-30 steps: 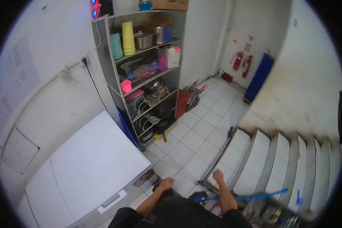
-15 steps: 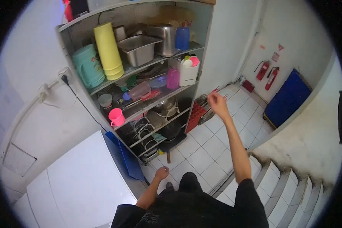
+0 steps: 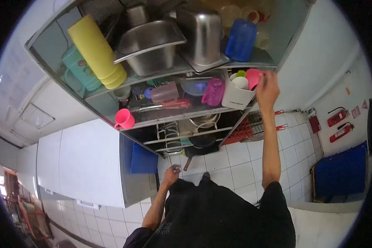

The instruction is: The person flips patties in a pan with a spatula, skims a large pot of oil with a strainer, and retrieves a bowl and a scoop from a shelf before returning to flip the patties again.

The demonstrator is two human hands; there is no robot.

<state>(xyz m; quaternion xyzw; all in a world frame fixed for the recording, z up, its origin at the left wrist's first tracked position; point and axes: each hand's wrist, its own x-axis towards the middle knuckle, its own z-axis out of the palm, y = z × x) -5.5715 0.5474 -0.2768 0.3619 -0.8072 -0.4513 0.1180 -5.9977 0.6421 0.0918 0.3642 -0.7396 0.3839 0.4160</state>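
Observation:
My right hand [image 3: 267, 91] is raised at the right end of the middle shelf, its fingers bent at the edge of a pink cup [image 3: 254, 77]. That cup sits in a white container [image 3: 237, 97] with a white cup and something green. Whether the fingers grip the pink cup cannot be made out. A magenta jug [image 3: 213, 91] stands left of the container. My left hand [image 3: 171, 174] hangs low below the shelves with its fingers curled, near a brown handle [image 3: 187, 163]; what it holds, if anything, is too small to name.
The metal shelf [image 3: 169, 115] carries steel pans [image 3: 151, 49], a yellow container [image 3: 96, 51], a blue jug [image 3: 241, 40] and a pink mug [image 3: 124, 119]. A white appliance [image 3: 87, 161] stands left. Fire extinguishers [image 3: 341, 131] hang at right.
The view has moved closer to the shelf and turned. My right hand has gone from above the floor at the right to the white container. My left hand is still low.

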